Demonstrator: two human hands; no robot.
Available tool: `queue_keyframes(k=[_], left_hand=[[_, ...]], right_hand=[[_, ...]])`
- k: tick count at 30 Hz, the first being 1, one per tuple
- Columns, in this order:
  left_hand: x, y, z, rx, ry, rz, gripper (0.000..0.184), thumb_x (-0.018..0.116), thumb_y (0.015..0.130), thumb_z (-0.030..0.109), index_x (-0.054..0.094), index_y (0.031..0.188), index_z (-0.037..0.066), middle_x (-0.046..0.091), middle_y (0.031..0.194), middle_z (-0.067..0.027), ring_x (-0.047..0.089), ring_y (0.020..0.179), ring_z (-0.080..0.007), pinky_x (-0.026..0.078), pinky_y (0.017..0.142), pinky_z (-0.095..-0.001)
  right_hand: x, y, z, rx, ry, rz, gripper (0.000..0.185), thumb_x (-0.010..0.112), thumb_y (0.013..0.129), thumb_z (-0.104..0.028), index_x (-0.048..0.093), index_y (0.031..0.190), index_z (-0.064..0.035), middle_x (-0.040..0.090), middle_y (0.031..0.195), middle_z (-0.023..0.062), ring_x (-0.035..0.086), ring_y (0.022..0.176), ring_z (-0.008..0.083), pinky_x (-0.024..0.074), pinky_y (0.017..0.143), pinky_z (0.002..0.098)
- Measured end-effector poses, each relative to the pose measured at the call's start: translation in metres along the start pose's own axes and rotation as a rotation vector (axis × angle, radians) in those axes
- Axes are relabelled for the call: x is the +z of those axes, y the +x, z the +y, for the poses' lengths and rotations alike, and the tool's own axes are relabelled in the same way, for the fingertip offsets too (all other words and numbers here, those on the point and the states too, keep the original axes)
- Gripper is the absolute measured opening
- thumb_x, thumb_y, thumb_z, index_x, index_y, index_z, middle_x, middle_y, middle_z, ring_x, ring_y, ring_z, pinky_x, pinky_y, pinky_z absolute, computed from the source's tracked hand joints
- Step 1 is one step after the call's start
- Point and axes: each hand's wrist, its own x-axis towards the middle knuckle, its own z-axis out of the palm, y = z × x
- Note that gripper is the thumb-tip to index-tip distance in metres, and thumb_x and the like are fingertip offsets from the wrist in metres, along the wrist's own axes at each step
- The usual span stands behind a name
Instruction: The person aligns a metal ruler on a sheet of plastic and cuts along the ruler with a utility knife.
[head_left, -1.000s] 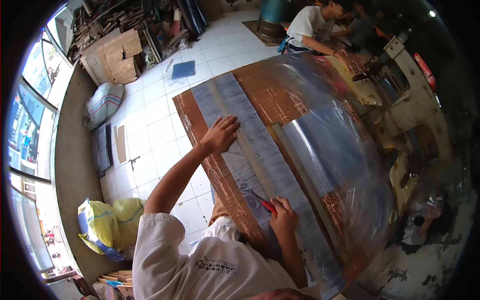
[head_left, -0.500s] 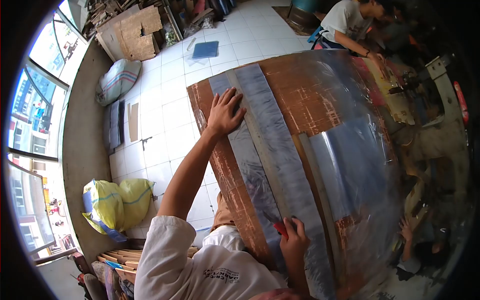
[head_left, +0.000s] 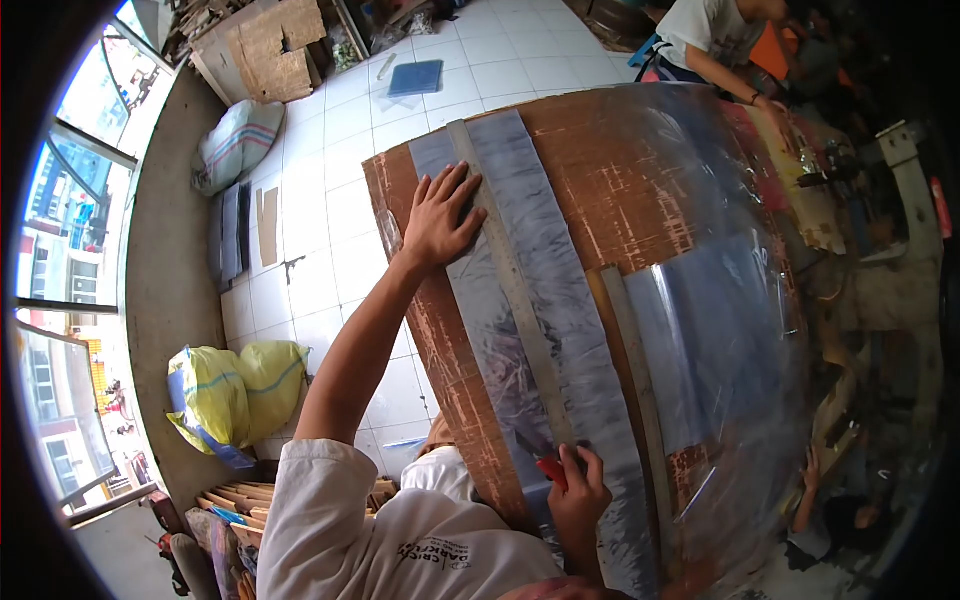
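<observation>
My left hand [head_left: 442, 215] lies flat with fingers spread near the far end of a long straight ruler [head_left: 515, 290], pressing on it and on the plastic beside it. Under the ruler stretches a strip of blue-grey translucent plastic sheet [head_left: 570, 300]. At the near end, my right hand [head_left: 580, 490] is closed around a red cutter knife [head_left: 552, 472], whose tip points left at the ruler's left side. The blade's contact with the sheet is too small to make out. Everything rests on a scratched brown wooden board [head_left: 590, 170].
A second straight bar [head_left: 635, 350] and another clear sheet [head_left: 710, 340] lie to the right. A co-worker [head_left: 715, 50] bends over the far right corner; another person's hand [head_left: 811, 470] shows at lower right. Yellow sacks [head_left: 240, 395] stand on the tiled floor by the wall.
My right hand has slid slightly toward my body with the cutter knife. My left hand stays flat on the ruler. The whole view has shifted a little.
</observation>
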Motion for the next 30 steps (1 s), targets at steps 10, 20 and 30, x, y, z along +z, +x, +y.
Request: queue_keyframes(k=[10,20,30], left_hand=[[0.0002,0.0006,0.0005,-0.002,0.015,-0.007,0.063,0.050,0.098,0.048,0.047,0.152,0.015,0.035,0.163,-0.0149,0.028,0.152,-0.0329,0.013,0.125,-0.0531],[0.0022,0.0004,-0.0017,-0.001,0.033,-0.017,0.064,0.048,0.099,0.049,0.045,0.153,0.016,0.034,0.164,-0.0140,0.026,0.153,-0.0316,0.011,0.126,-0.0521],[0.0025,0.0006,-0.0010,-0.012,0.031,-0.029,0.064,0.048,0.099,0.049,0.046,0.153,0.015,0.034,0.164,-0.0136,0.025,0.153,-0.0316,0.011,0.126,-0.0517]], right_hand=[[-0.0005,0.0016,0.0007,-0.011,0.020,0.001,0.048,0.077,0.074,-0.005,0.074,0.120,-0.0142,0.066,0.112,0.0113,0.072,0.083,0.0305,0.0579,0.065,0.0404],[-0.0032,0.0052,-0.0055,0.014,0.024,0.023,0.039,0.077,0.076,-0.003,0.078,0.113,-0.0130,0.067,0.106,0.0107,0.073,0.082,0.0320,0.0591,0.065,0.0400],[-0.0014,0.0041,-0.0030,-0.021,0.019,0.019,0.044,0.078,0.074,-0.004,0.075,0.118,-0.0126,0.066,0.109,0.0115,0.073,0.085,0.0313,0.0589,0.067,0.0410]])
